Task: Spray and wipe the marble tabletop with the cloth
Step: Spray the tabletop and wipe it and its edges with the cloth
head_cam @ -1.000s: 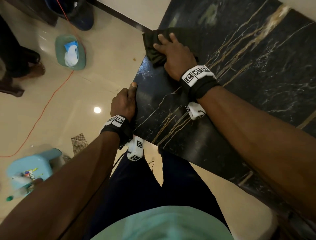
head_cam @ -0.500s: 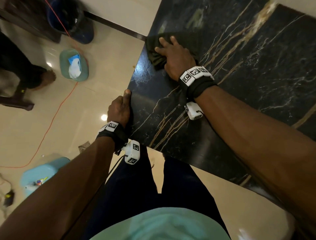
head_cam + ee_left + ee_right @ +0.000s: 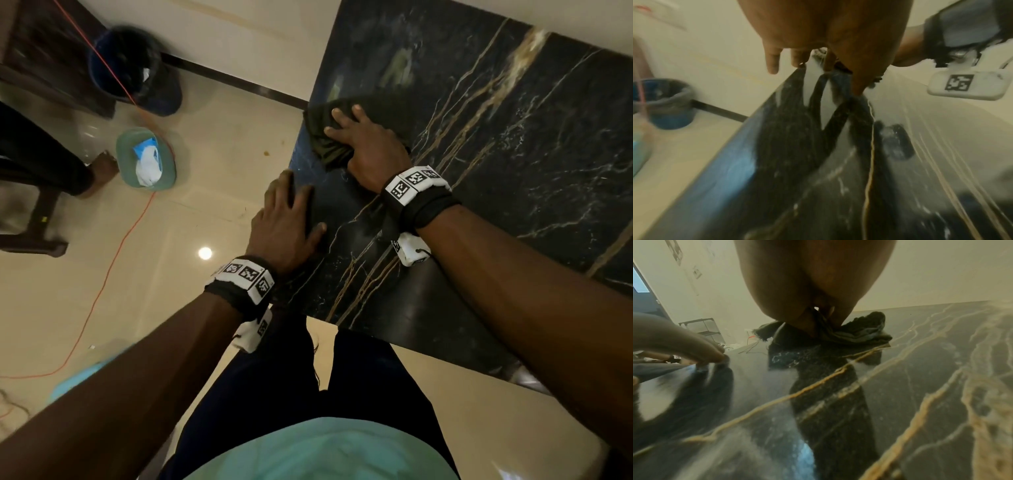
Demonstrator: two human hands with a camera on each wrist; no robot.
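No words could be read; only black-and-white square code tags were seen on the two wrist bands. One dark crumpled cloth was pressed flat under the right hand near the far left edge of the shiny black marble worktop with gold and white veins. The fingers were spread on the cloth, not curled round it. The left hand was laid open and flat at the worktop's left edge, holding nothing. On the cream tiled floor one dark blue bucket, one green tub with white rags and one orange cable were seen.
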